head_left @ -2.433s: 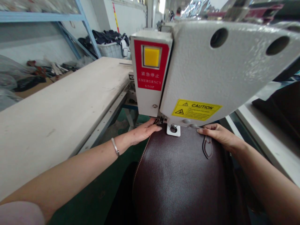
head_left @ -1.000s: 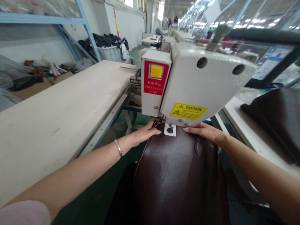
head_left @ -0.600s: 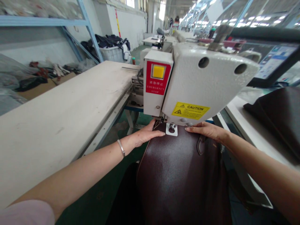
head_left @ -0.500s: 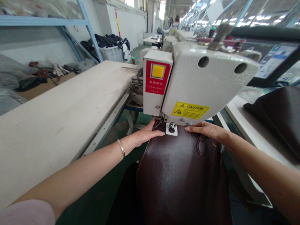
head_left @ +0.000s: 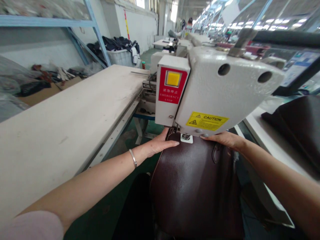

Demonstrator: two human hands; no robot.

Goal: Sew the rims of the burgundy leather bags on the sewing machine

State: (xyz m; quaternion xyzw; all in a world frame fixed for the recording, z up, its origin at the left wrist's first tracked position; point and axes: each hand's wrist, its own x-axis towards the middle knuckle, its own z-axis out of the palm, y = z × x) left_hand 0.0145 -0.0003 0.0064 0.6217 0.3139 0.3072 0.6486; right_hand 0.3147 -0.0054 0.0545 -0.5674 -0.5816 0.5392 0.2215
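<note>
A: Two hands are flat on the dark brown leather bag (head_left: 192, 186), which lies under the head of the sewing machine (head_left: 225, 90). The left hand (head_left: 158, 145) rests with fingers stretched out and together on the bag's left edge, just beside the stitched seam, gripping nothing. The right hand (head_left: 223, 139) lies palm down on the bag's top right, fingers extended toward the white presser plate (head_left: 186, 138), pinching nothing either.

B: How should that hold be kept up?

A: My judgement: press evenly from both sides so the leather stays taut and flat under the plate, and keep the fingertips beside the plate, never under it. The emergency stop button (head_left: 173, 79) sits right above the left hand.

B: Any containers?

A: One, far back on the left: a white bin (head_left: 120, 56) heaped with dark cloth pieces. The long pale table (head_left: 62, 126) runs along the left, and more dark leather (head_left: 297, 126) lies on the bench to the right.
</note>
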